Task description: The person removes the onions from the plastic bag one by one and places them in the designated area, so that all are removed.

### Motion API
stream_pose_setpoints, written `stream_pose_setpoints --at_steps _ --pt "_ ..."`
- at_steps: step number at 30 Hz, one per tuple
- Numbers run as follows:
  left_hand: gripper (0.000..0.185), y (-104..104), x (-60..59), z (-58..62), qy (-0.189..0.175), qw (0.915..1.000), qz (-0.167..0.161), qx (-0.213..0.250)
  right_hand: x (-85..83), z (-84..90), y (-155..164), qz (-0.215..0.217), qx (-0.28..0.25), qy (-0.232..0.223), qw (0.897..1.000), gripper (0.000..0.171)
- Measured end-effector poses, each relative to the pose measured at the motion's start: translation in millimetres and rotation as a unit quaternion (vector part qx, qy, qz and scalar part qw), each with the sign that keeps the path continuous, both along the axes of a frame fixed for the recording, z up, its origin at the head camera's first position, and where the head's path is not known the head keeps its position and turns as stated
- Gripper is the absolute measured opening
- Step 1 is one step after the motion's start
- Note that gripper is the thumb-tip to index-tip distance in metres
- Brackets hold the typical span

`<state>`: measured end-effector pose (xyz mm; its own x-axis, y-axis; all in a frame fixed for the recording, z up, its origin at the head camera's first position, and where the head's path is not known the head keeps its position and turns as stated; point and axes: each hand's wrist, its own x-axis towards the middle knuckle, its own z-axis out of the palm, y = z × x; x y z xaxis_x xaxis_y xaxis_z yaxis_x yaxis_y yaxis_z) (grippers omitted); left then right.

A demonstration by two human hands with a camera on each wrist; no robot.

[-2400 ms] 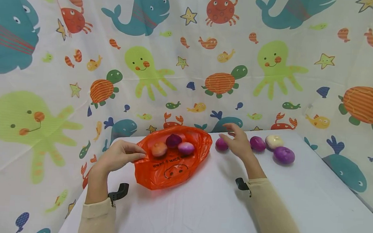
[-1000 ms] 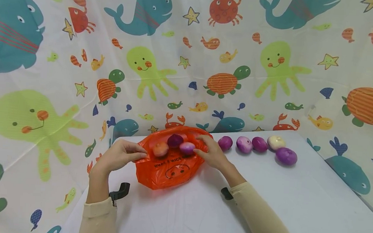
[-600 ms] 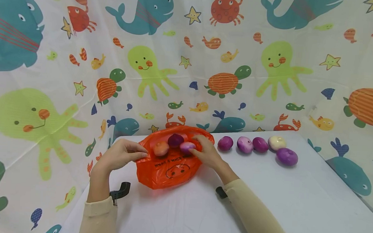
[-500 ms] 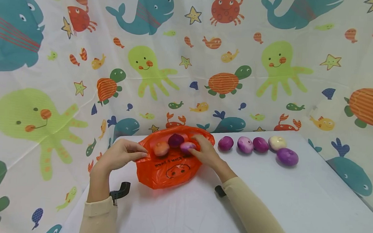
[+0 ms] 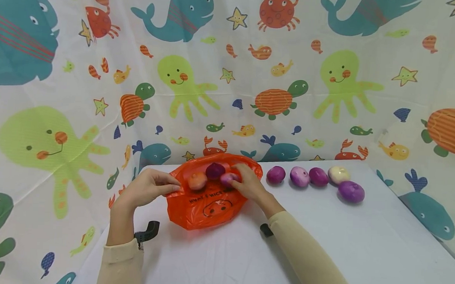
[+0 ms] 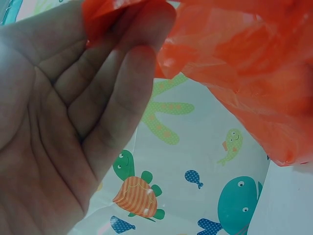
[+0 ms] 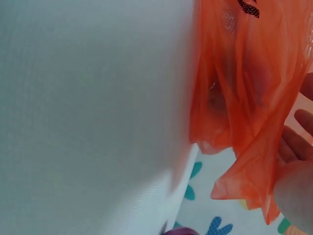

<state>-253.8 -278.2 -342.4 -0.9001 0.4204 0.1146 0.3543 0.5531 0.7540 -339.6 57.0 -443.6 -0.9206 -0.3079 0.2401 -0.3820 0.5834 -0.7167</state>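
Observation:
An orange plastic bag (image 5: 208,206) lies open on the white table (image 5: 360,252). Inside it sit an orange-tinted onion (image 5: 197,181), a dark purple onion (image 5: 215,170) and a pale purple onion (image 5: 225,178). My left hand (image 5: 172,189) pinches the bag's left rim; in the left wrist view the left hand (image 6: 132,29) has the orange film (image 6: 244,63) at its fingertips. My right hand (image 5: 235,181) reaches into the bag from the right, its fingers curled round the pale purple onion. The right wrist view shows the bag (image 7: 239,88) and a few fingers (image 7: 298,132) beside it.
Several purple onions stand in a row right of the bag, from the nearest onion (image 5: 275,174) to a whitish one (image 5: 338,174) and a purple one (image 5: 351,192) in front of it. A sea-animal curtain (image 5: 231,73) closes the back and sides.
My right hand moved left from the row of onions into the bag and closed on the pale purple onion. The left hand kept its pinch on the rim.

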Motion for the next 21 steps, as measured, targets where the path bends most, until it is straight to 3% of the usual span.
stream_pose_setpoints --at_steps 7,14,21 --pt "0.016 0.4 -0.1 0.4 -0.003 1.0000 0.001 -0.003 -4.2 -4.6 -2.2 0.014 0.032 -0.003 0.999 0.053" --pt "0.017 0.6 0.1 0.0 -0.006 1.0000 0.002 -0.002 -7.4 -10.0 -6.1 0.051 0.088 0.016 0.995 0.068" --pt "0.016 0.4 0.0 -0.3 0.001 1.0000 -0.001 -0.003 -5.7 -12.2 -8.0 0.055 0.115 0.016 0.992 0.070"
